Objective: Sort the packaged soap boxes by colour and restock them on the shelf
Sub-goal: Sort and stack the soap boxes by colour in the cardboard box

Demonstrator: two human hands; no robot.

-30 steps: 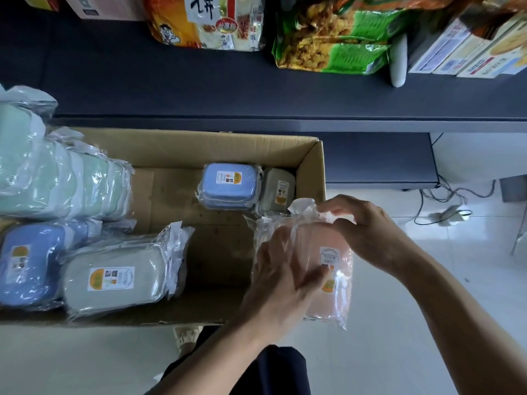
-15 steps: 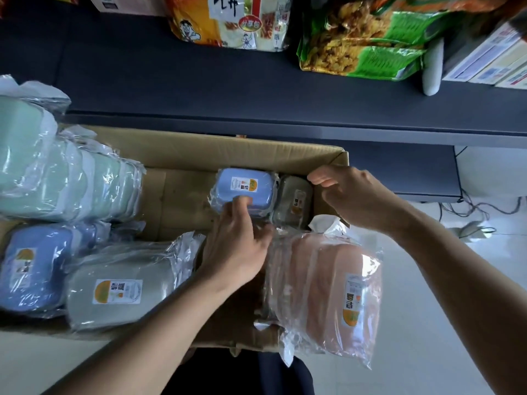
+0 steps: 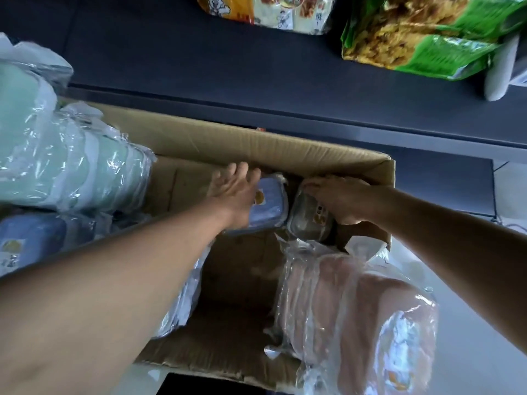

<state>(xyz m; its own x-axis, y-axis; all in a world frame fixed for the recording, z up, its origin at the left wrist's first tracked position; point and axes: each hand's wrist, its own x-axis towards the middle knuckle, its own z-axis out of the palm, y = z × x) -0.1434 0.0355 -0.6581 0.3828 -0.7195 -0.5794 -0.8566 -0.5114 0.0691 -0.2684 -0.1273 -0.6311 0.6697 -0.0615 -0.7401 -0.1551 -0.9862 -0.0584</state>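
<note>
At frame centre, inside the corrugated cardboard carton (image 3: 285, 149), the left hand (image 3: 236, 192) lay flat, fingers straight, on a glossy film-wrapped blue soap box (image 3: 271, 206); the right hand (image 3: 342, 198) curled round a rounded grey soap box (image 3: 308, 220).

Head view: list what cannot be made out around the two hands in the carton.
- Blue soap box: left hand covers its left part; grip unclear.
- Grey soap box: right hand covers its top; label blurred.
- Pink soap boxes: wrap glare hides the count; bottom edge cuts them.
- Green soap boxes: cut by left edge.
</note>
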